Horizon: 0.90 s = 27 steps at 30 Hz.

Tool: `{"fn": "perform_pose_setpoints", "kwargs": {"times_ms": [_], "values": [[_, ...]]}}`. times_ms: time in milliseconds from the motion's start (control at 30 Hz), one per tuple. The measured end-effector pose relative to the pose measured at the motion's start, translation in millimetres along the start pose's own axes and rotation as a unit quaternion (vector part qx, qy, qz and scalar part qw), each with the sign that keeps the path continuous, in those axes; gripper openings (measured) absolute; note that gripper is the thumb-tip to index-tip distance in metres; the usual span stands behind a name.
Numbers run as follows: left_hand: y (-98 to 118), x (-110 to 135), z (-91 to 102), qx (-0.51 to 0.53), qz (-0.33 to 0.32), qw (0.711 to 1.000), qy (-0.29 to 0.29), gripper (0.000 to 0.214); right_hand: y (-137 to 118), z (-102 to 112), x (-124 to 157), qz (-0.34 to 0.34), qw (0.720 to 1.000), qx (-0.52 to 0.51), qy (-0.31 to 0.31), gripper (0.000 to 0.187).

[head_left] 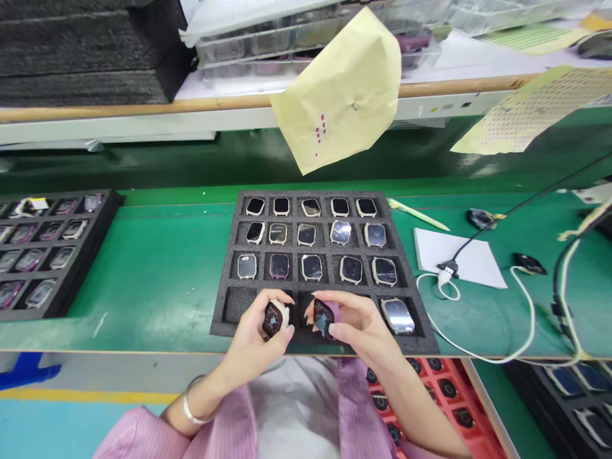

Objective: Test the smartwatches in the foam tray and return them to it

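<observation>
My left hand [258, 338] is closed around a white smartwatch [276, 319], its dark lit screen facing up and a bracelet on the wrist behind it. Held in my right hand [358, 322] is a purple smartwatch [325, 317] with a lit screen, tilted toward the left. Both hands hover over the front row of a dark grey foam tray [224, 274]. Rows of strapless watch bodies lie in the tray's pockets, among them a purple-framed one [279, 266] and a larger one [398, 316] at the front right. My hands hide part of the front row.
Another foam tray of watches [95, 255] lies at the left. To the right are a green pen [418, 214], a white pad [456, 258] and a white cable [478, 354]. A red tray [447, 408] holds round dark parts below. Yellow paper [344, 95] hangs from the shelf.
</observation>
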<state>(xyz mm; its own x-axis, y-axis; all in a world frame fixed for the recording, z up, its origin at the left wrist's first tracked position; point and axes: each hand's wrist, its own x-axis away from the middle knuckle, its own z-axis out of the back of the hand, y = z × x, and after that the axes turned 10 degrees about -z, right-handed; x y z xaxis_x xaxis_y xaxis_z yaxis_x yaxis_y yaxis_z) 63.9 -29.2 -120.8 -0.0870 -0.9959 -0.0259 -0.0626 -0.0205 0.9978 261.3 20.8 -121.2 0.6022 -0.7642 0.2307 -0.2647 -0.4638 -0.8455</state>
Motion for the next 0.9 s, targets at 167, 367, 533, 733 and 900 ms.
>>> {"fn": "perform_pose_setpoints", "kwargs": {"times_ms": [167, 367, 533, 733, 900], "values": [[1.6, 0.1, 0.0, -0.023, -0.013, 1.0, -0.001, 0.032, -0.4, 1.0, -0.2, 0.014, 0.999, 0.029, -0.017, 0.035], [-0.4, -0.3, -0.9, -0.016, -0.006, 1.0, -0.001, 0.031, -0.6, 1.2, 0.8, 0.006, 1.0, 0.01, -0.016, 0.037], [-0.8, -0.6, -0.8, -0.006, -0.006, 1.0, 0.002, 0.031, -0.8, 1.0, 2.0, 0.003, 1.0, 0.017, 0.009, 0.038], [-1.4, -1.2, -0.2, -0.014, -0.004, 1.0, 0.009, 0.029, -3.5, 0.1, 3.0, -0.011, 0.999, 0.027, 0.018, 0.036], [3.0, 0.6, 1.1, -0.031, -0.025, 0.999, 0.023, 0.027, -7.2, -0.6, 5.4, 0.001, 1.0, 0.026, -0.001, 0.034]]}}
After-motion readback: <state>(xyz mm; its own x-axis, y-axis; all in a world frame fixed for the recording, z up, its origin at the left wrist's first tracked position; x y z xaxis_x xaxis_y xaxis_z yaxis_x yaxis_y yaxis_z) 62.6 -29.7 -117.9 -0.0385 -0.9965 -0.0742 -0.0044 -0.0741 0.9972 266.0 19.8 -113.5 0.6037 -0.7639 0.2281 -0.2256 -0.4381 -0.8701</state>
